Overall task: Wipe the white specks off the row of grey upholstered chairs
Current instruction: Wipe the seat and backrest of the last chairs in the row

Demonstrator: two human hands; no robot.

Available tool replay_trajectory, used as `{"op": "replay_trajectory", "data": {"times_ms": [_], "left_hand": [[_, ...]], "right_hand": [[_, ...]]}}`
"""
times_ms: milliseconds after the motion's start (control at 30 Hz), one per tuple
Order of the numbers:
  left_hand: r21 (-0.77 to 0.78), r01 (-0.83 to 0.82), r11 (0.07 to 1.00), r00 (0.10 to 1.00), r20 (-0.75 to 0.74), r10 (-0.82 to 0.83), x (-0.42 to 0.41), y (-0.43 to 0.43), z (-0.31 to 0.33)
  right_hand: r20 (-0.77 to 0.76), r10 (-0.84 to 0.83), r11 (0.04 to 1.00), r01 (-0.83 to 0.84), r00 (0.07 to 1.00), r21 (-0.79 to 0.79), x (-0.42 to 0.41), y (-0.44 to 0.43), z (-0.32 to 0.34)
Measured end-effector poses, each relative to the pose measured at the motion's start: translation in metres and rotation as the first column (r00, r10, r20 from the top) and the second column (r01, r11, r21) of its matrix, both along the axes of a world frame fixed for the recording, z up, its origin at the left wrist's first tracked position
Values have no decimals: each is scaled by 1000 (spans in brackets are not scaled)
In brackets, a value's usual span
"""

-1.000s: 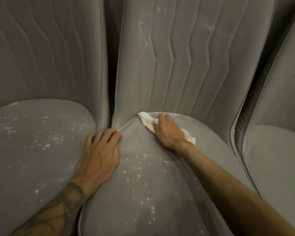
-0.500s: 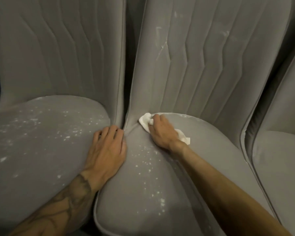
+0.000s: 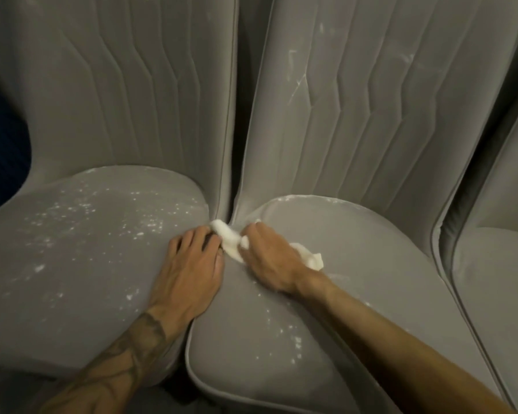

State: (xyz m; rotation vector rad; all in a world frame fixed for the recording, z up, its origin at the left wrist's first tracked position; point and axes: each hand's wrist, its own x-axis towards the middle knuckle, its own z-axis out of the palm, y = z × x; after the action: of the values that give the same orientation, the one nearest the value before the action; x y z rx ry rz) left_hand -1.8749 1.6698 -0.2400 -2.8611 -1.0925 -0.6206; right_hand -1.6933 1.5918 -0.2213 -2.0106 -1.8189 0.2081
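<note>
Three grey upholstered chairs stand side by side. The middle chair's seat [image 3: 356, 294] carries white specks [image 3: 293, 342] near its front left. The left chair's seat [image 3: 72, 264] is dotted with white specks [image 3: 144, 225] across its top. My right hand [image 3: 269, 258] presses a white cloth [image 3: 231, 237] into the gap between the two seats, at the back left corner of the middle seat. My left hand [image 3: 189, 270] lies flat, fingers spread, on the right edge of the left seat, its fingertips touching the cloth.
The middle chair's backrest [image 3: 356, 115] shows white streaks near its top. The left chair's backrest [image 3: 117, 100] looks plain. A third chair's seat [image 3: 497, 279] sits at the right edge. A dark gap [image 3: 3, 150] opens at far left.
My right hand has slid the cloth leftward from the middle seat's back edge into the crease between the two chairs, up against my left fingertips. The camera has turned left.
</note>
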Motion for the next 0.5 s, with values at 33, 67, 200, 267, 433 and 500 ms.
{"op": "replay_trajectory", "data": {"times_ms": [33, 67, 200, 267, 433, 500], "left_hand": [[-2, 4, 1000, 1000, 2, -4, 0, 0, 0], [-6, 1, 1000, 1000, -4, -1, 0, 0, 1], [-32, -19, 999, 998, -59, 17, -1, -3, 6], [-40, -24, 999, 998, -54, 22, -1, -3, 8], [-46, -18, 999, 999, -41, 16, -1, -3, 10], [-45, -22, 999, 998, -52, 19, -1, -2, 10]], "right_hand": [[-6, 77, 997, -77, 997, -4, -7, -13, 0], [-3, 120, 993, -120, 993, -19, -5, -18, 1], [37, -94, 991, 97, 995, -88, 42, 3, 13], [65, -259, 958, 265, 964, -115, 56, 13, 14], [23, -18, 1000, 18, 1000, 3, 5, -29, -3], [18, 76, 996, -76, 997, -37, 13, -46, 1]]}}
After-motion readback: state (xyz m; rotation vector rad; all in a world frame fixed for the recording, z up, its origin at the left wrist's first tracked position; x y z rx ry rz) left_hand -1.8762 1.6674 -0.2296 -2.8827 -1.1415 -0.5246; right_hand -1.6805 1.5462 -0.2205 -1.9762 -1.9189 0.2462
